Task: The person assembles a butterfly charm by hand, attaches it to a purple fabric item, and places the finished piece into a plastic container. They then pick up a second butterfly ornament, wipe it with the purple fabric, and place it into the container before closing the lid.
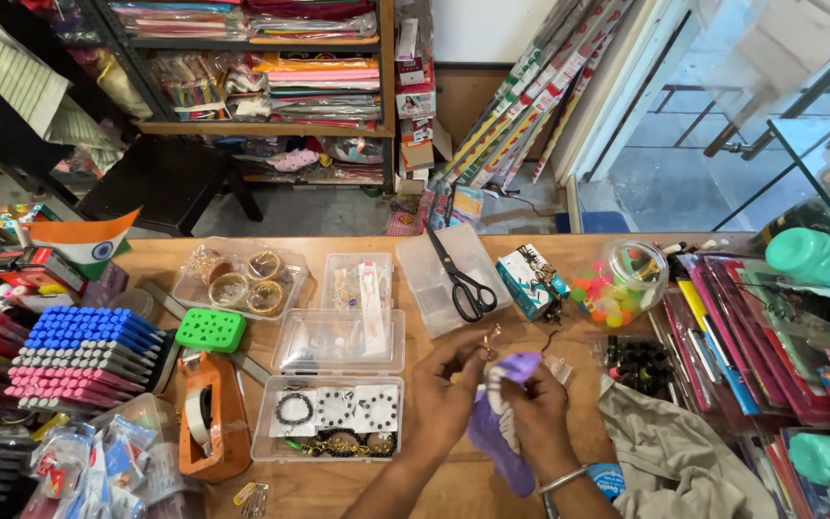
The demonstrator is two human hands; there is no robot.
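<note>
Near the table's front edge, I see the left hand [449,389] pinching a small gold earring [488,340] while the right hand [533,404] grips a purple pouch [495,437]; I advise steadying the pouch mouth, well right of the clear jewellery box [329,419]

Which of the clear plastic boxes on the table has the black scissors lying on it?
The clear lidded box farthest right, beside the blue carton; only it carries black-handled scissors.

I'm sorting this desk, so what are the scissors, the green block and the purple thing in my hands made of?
Scissors: shiny metal blades, black handles, likely plastic. Green block: matte, dotted with holes, probably plastic or foam. Purple thing: soft, draping, looks like fabric or thin rubber; unclear.
</note>
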